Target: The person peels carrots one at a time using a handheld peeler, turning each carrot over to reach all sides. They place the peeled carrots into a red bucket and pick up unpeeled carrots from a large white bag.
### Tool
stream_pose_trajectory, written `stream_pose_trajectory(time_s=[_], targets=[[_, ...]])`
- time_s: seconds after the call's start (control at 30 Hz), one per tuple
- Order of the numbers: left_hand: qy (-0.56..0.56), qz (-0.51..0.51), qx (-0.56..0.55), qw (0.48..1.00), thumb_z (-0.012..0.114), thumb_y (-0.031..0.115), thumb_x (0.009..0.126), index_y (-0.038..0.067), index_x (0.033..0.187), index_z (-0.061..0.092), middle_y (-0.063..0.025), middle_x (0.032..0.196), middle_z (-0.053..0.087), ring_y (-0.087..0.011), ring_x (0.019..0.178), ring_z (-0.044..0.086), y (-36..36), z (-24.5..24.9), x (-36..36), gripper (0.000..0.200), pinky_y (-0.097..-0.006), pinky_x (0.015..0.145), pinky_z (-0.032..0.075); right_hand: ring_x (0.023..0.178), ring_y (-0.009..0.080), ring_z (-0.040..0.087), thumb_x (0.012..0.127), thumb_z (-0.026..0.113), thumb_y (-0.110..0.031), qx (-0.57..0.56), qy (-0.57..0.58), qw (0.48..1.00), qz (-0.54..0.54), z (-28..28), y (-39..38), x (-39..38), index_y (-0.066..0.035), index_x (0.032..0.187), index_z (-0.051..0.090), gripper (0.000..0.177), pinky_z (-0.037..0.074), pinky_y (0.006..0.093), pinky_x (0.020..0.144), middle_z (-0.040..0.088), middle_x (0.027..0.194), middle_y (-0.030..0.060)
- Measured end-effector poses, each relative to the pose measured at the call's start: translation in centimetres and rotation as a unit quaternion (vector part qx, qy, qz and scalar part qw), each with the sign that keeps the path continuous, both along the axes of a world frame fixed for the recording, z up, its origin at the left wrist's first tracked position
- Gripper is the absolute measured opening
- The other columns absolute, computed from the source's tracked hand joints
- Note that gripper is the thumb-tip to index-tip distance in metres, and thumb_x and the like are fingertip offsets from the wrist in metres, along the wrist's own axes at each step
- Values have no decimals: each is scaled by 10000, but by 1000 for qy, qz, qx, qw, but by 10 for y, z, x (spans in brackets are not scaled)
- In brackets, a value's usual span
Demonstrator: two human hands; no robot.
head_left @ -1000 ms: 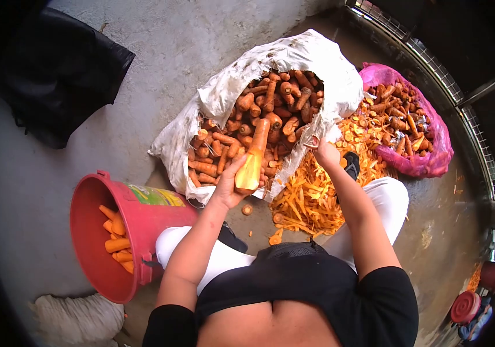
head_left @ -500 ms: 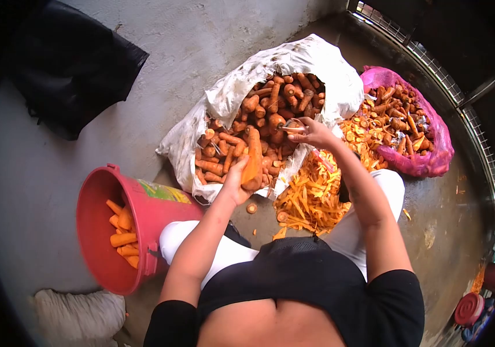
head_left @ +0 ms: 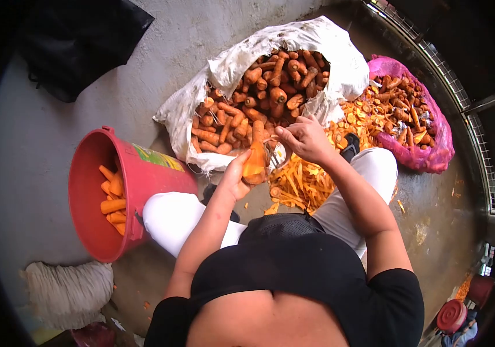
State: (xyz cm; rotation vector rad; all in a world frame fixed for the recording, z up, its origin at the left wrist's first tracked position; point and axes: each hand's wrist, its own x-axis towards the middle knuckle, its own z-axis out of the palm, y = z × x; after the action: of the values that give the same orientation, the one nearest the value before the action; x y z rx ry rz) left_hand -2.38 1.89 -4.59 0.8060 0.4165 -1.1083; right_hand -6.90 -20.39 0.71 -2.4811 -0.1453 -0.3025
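A partly peeled carrot [head_left: 254, 165] points upward in my left hand [head_left: 236, 178], its fingers wrapped round the thick lower end. Close to the carrot's right side, my right hand [head_left: 306, 140] is closed on a peeler [head_left: 270, 149], seen only in part. Beyond both hands, a white sack [head_left: 346, 58] lies open, full of unpeeled carrots [head_left: 268, 75]. Orange peelings [head_left: 302, 182] are heaped between my legs, below my right hand.
On the left, a red bucket [head_left: 158, 173] lies tilted with peeled carrots [head_left: 113, 205] inside. A pink bag [head_left: 441, 136] of carrot pieces stands at the right. Black plastic [head_left: 85, 46] and a whitish sack [head_left: 71, 292] are at the left.
The peeler has moved down and left to the carrot's side with my right hand. More of the carrot's lower part looks peeled. The whole view has shifted slightly.
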Motion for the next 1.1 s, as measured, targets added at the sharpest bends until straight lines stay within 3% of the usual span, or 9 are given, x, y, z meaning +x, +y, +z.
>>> stream_pose_trajectory(time_s=[0.07, 0.1, 0.2, 0.23, 0.33, 0.77, 0.87, 0.9, 1.1], targets=[[7, 12, 17, 1000, 397, 336, 994, 91, 1201, 541, -95, 975, 656, -243, 765, 650, -3, -12, -4, 351, -380, 622, 540, 630, 224, 533, 938, 531, -417, -6, 13, 1000, -3, -7, 6, -2, -166, 706, 733, 397, 362, 352, 672, 557, 557, 50], [9, 12, 32, 999, 395, 325, 994, 124, 1218, 535, -73, 1005, 652, -223, 803, 645, -7, -8, -5, 332, -371, 645, 538, 574, 211, 516, 903, 586, -374, -1, -54, 998, -21, -13, 13, -1, -158, 637, 713, 366, 363, 350, 635, 533, 512, 40], [13, 16, 73, 997, 384, 317, 996, 137, 1209, 540, -62, 1027, 646, -201, 852, 639, -19, -6, -7, 319, -355, 673, 536, 524, 201, 495, 857, 631, -337, -1, -97, 995, -7, -21, 16, 4, -147, 580, 692, 341, 359, 346, 607, 505, 476, 30], [-8, 3, 73, 997, 378, 283, 990, 83, 1178, 551, -71, 1063, 631, -198, 956, 632, -17, -22, -4, 324, -367, 800, 540, 516, 199, 491, 847, 635, -326, -9, -104, 995, 2, -23, 18, 5, -146, 556, 670, 344, 356, 344, 599, 500, 471, 26], [29, 18, 76, 996, 378, 289, 989, 79, 1141, 552, -69, 1042, 629, -200, 944, 636, -21, -31, -3, 312, -370, 800, 540, 493, 191, 479, 817, 649, -291, -32, -124, 991, 29, -27, 22, 11, -144, 482, 604, 368, 348, 339, 574, 485, 454, 14], [25, 21, 17, 999, 423, 284, 966, 72, 1075, 568, -55, 926, 637, -180, 825, 631, -21, -24, -2, 279, -352, 750, 534, 473, 196, 481, 777, 627, -218, -12, -109, 993, 54, -36, 24, 25, -129, 435, 532, 365, 350, 349, 547, 485, 448, 16], [6, 23, 31, 999, 420, 290, 967, 68, 1089, 561, -63, 909, 638, -188, 793, 637, -23, -21, -5, 290, -353, 671, 531, 471, 194, 492, 777, 625, -222, -7, -124, 991, 47, -42, 17, 30, -123, 442, 547, 357, 370, 343, 553, 495, 452, 16], [-50, -58, 46, 996, 434, 316, 969, 65, 1104, 547, -76, 887, 632, -195, 741, 638, -14, -15, -8, 307, -349, 582, 518, 477, 195, 510, 776, 627, -227, -31, -88, 995, 22, -45, 7, 33, -120, 448, 555, 353, 387, 333, 563, 507, 457, 17], [-82, -83, 17, 993, 464, 352, 973, 66, 1110, 515, -98, 851, 614, -183, 659, 624, -19, 18, -22, 321, -303, 502, 501, 476, 194, 496, 823, 597, -179, -8, -123, 992, 11, -44, -18, 44, -127, 543, 661, 292, 385, 332, 564, 565, 490, 27]])
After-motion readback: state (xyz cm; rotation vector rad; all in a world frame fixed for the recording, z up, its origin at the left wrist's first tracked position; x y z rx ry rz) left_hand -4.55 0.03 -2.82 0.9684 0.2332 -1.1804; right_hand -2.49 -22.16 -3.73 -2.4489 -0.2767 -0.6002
